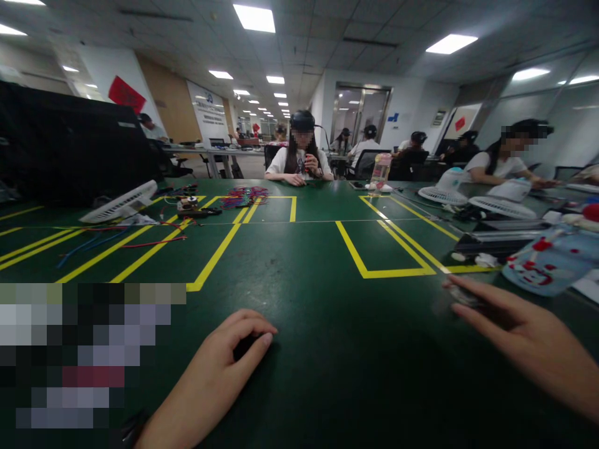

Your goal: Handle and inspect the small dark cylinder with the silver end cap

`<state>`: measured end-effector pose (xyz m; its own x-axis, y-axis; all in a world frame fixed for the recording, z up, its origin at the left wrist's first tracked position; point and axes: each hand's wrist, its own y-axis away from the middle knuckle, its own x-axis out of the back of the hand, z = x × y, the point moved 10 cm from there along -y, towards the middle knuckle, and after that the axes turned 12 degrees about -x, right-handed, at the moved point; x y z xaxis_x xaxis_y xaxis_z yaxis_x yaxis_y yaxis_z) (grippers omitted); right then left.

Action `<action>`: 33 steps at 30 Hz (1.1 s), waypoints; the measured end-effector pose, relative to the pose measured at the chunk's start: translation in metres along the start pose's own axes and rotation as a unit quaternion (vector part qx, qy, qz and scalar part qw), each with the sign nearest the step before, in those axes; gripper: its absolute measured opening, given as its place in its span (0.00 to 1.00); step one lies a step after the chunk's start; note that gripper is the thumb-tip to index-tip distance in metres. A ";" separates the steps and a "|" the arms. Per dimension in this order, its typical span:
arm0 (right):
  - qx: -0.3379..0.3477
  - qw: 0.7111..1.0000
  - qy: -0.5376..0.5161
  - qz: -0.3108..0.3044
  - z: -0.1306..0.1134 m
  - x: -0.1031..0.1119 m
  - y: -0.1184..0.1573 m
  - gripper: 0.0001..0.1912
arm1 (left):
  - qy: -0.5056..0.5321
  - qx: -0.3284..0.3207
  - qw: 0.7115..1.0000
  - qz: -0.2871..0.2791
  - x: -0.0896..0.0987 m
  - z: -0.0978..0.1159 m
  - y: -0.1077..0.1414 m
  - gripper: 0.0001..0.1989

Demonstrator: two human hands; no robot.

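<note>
My left hand (234, 355) rests on the green tabletop (299, 312), its fingers curled and the thumb tip close to the index fingertip. Nothing shows between them. To the right, my right hand (524, 324) reaches in over the table, its thumb and fingers closed about a small greyish, shiny thing (465, 295). Motion blurs that thing, and I cannot make out its kind. Just beyond this hand stands a light blue bag-like item (547, 259) with red and white decorations.
Yellow tape lines (397, 274) mark the table. At left lie a white fan (119, 202), loose wires (154, 242) and a wire bundle (243, 197). Two more fans (500, 202), dark metal pieces (496, 240) and a bottle (380, 171) stand right. A person (299, 156) sits opposite.
</note>
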<state>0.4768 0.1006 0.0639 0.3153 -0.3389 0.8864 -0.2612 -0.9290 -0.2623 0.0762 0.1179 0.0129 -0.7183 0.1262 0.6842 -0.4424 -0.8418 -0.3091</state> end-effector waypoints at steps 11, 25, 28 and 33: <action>0.205 0.918 -0.236 -0.243 -0.194 -0.094 0.072 0.27 | -0.019 -0.009 1.000 0.005 0.002 0.008 0.002 0.07; 0.126 0.876 -0.355 -0.301 -0.184 -0.112 0.066 0.21 | 0.075 -0.081 0.994 0.020 -0.018 0.090 -0.037 0.07; 0.143 0.884 -0.340 -0.287 -0.185 -0.107 0.067 0.20 | 0.071 -0.057 0.994 0.053 -0.008 0.080 -0.036 0.07; 0.153 0.902 -0.309 -0.262 -0.182 -0.104 0.068 0.20 | 0.010 -0.035 0.999 -0.011 -0.025 0.056 -0.027 0.06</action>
<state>0.2603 0.0995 0.0233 0.7946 0.2269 0.5631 0.3047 -0.9513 -0.0466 0.1363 0.1082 0.0417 -0.7177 0.1554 0.6787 -0.4943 -0.8003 -0.3394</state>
